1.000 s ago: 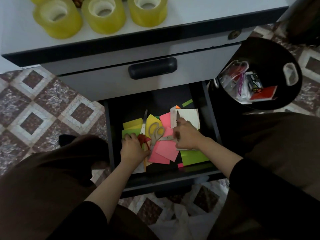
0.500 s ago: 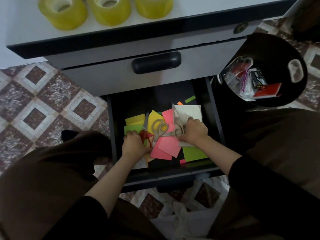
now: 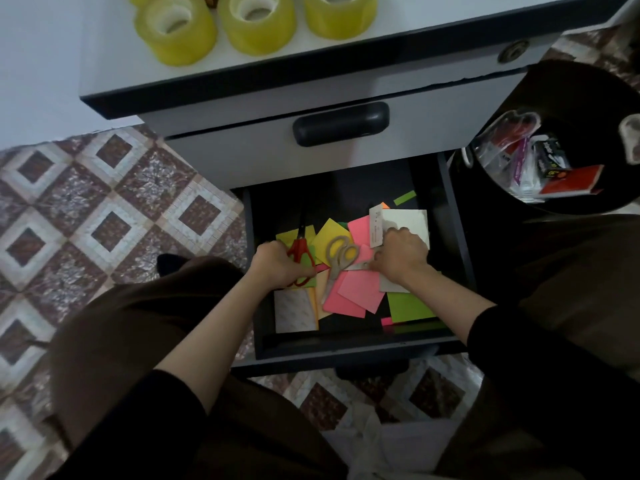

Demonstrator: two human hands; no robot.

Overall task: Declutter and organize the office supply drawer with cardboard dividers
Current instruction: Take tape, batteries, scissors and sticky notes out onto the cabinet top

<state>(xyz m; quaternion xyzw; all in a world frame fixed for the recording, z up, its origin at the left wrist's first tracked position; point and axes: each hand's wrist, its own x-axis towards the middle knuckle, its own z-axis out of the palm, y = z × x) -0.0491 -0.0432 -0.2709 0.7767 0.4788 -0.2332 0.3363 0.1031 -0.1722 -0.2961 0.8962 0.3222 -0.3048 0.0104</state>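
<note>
While the open drawer (image 3: 346, 344) holds loose coloured notes (image 3: 356, 292), the left hand (image 3: 277, 265) curls its fingers round the red scissors (image 3: 299, 249), blades pointing away toward the drawer's back. The yellow-handled scissors (image 3: 341, 252) lie just left of the right hand (image 3: 398, 258), blade end under its curled fingers; the grip itself is hidden.

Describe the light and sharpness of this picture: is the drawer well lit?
Head view: dim overall; the drawer lies in shadow, its back nearly black; the tape rolls are brightest; the wide lens slightly bows the cabinet edge; no strong blur.
</note>
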